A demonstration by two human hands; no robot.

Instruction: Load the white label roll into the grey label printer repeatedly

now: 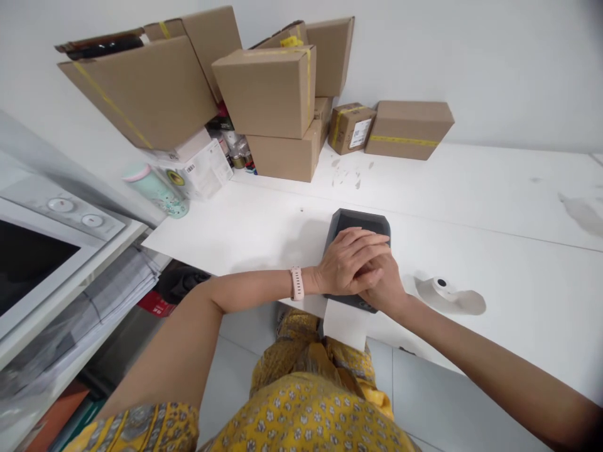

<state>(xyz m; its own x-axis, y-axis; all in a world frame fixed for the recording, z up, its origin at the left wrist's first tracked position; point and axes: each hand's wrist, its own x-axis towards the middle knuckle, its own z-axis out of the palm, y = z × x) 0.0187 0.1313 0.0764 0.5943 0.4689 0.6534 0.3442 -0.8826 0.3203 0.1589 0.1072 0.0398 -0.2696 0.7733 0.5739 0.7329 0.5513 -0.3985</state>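
A dark grey box-shaped device (358,221), like a small label printer, sits at the near edge of the white table (471,207). A white strip of paper (346,323) hangs from its front over the table edge. My left hand (351,260), with a pink wristband (296,284), lies with its fingers flat across the top of the device and over my right hand. My right hand (386,285) rests on the device's near right corner, its fingers hidden under the left hand.
A small white roll (441,285) lies on the table right of my hands. Stacked cardboard boxes (266,88), a white carton (200,166) and a mint bottle (157,191) crowd the back left. Two more boxes (409,129) stand by the wall. A white appliance (47,251) stands at left.
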